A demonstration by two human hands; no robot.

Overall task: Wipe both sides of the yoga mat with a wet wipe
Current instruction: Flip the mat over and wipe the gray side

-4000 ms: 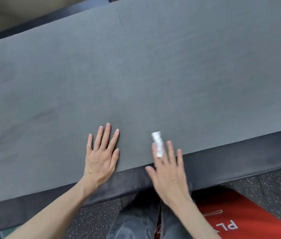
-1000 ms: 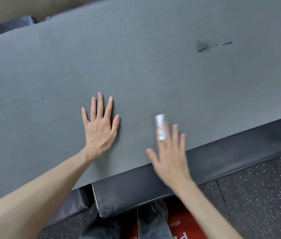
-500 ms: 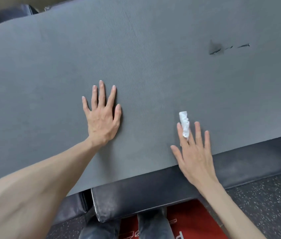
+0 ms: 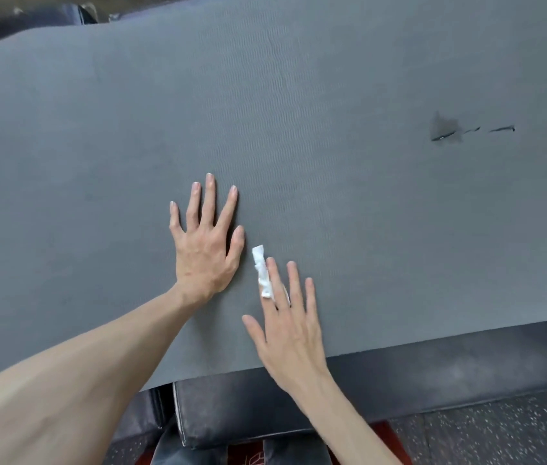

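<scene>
Your left hand [image 4: 205, 250] lies flat, fingers spread, on the grey yoga mat [image 4: 299, 112]. Just beside it, your right hand [image 4: 290, 325] (fingers straight too) presses the folded wet wipe [image 4: 261, 270] under its index finger, near the mat's front edge.

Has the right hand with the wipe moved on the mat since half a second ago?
Yes. The right hand with the wet wipe slid left toward the left hand, away from the torn patch on the yoga mat.
</scene>
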